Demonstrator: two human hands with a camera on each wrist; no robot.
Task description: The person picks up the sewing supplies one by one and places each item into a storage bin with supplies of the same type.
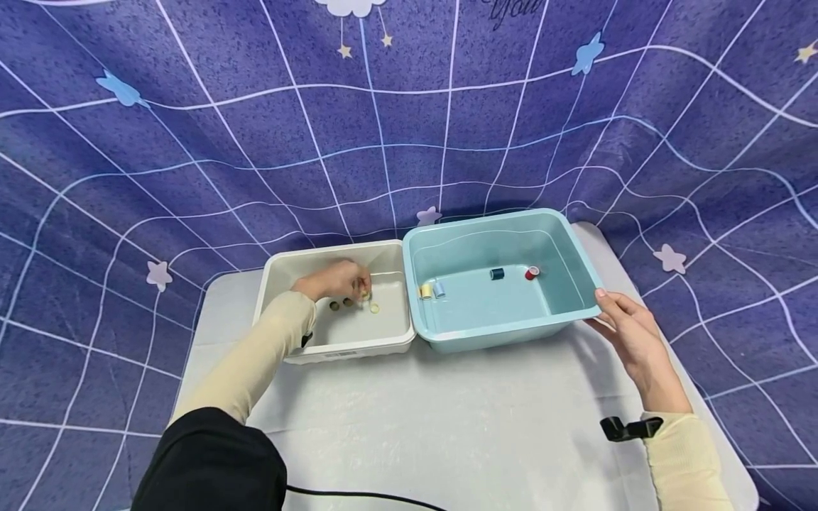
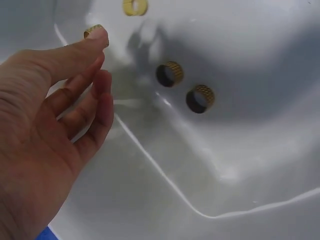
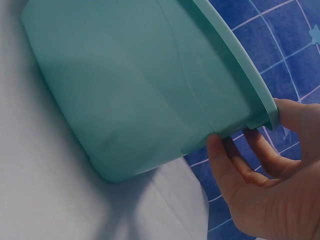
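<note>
My left hand [image 1: 341, 280] reaches into the grey-white bin [image 1: 358, 350], on the left in the head view. Its thumb and fingertips pinch a gold dimpled ring thimble [image 2: 94, 33]. Two more ring thimbles [image 2: 170, 74] lie on the bin floor near the hand, and a split one [image 2: 134, 7] sits at the top of the left wrist view. On the right, my right hand [image 1: 629, 333] grips the near right corner of the teal bin [image 1: 498, 331] by its rim. Its thumb is on the rim, with the fingers underneath against the outer wall.
Inside the teal bin are a yellow thread spool [image 1: 426, 291], a light blue spool [image 1: 439, 289], a dark spool [image 1: 496, 273] and a red spool [image 1: 531, 273]. Both bins stand side by side on a white-covered table [image 1: 473, 419]. A purple curtain [image 1: 409, 121] hangs behind; a black cable [image 1: 364, 495] crosses the front.
</note>
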